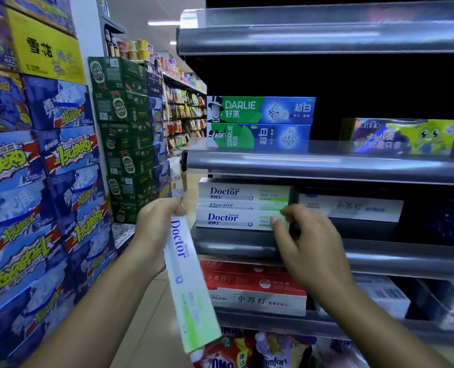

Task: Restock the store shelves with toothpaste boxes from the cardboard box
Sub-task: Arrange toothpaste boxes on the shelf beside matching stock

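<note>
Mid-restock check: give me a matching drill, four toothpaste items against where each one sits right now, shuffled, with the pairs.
Items: 1 Darlie boxes; 2 stacked Doctor boxes; 3 red boxes; 4 loose Doctor box.
Places: A gripped by the left hand; B lower shelf, under the Doctor stack; C upper shelf, left of the frog-print box; D middle shelf, left end.
Pairs: 1-C; 2-D; 3-B; 4-A.

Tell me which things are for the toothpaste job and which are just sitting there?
For the job: Doctor box in the left hand; Doctor stack on the shelf; right hand by that stack.
Just there: Darlie boxes; green beer cartons; blue cartons; red boxes below.
</note>
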